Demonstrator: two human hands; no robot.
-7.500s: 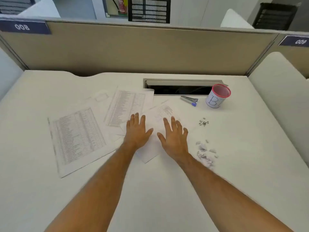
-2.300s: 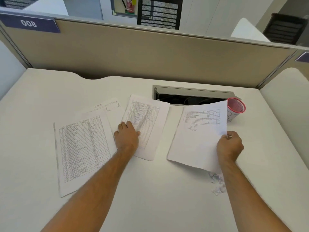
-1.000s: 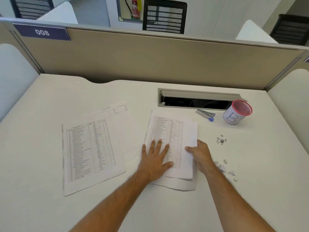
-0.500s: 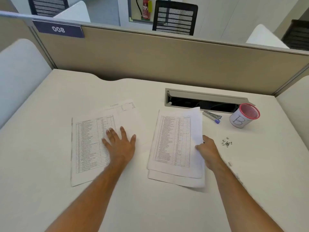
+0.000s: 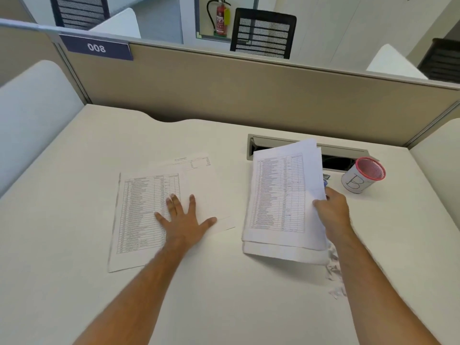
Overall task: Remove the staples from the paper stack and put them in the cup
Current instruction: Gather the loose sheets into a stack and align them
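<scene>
Presently the right hand [image 5: 332, 212] pinches the right edge of the paper stack [image 5: 278, 195], lifted off the worktop [image 5: 74, 195] left of the cup [image 5: 362, 178], while the left hand [image 5: 183, 220] lies spread on loose sheets [image 5: 144, 210]; thin, limp paper, best gripped at an edge.

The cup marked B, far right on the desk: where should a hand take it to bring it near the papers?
Grip the cup around its white side wall below the red rim, coming from its near side. It stands upright with an open mouth, and its near and right sides look clear. The right hand holds the lifted sheets just to its left, so that hand must let go first.
</scene>
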